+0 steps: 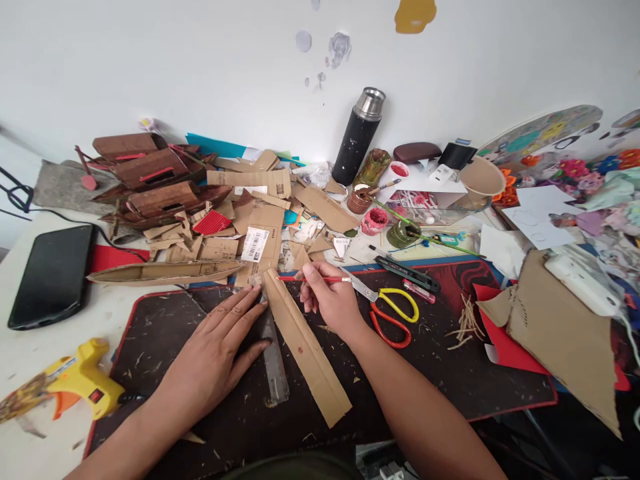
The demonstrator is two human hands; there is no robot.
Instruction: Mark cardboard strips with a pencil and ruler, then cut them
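A long cardboard strip (305,350) lies slanted on the dark mat (425,380). Along its left side is a clear ruler (275,373). My left hand (220,343) lies spread, its fingertips on the ruler's upper part. Pinched in my right hand (327,297) is a thin red pencil (290,278), its tip by the strip's top end. Just right of that hand are scissors (393,317) with one yellow and one red handle.
A yellow glue gun (85,377) and a black phone (53,277) lie at left. Brown cardboard boats (150,167), scraps (265,227), paint jars (375,221) and a black flask (357,137) stand behind. A cutter (407,273) and a cardboard piece (565,333) lie at right.
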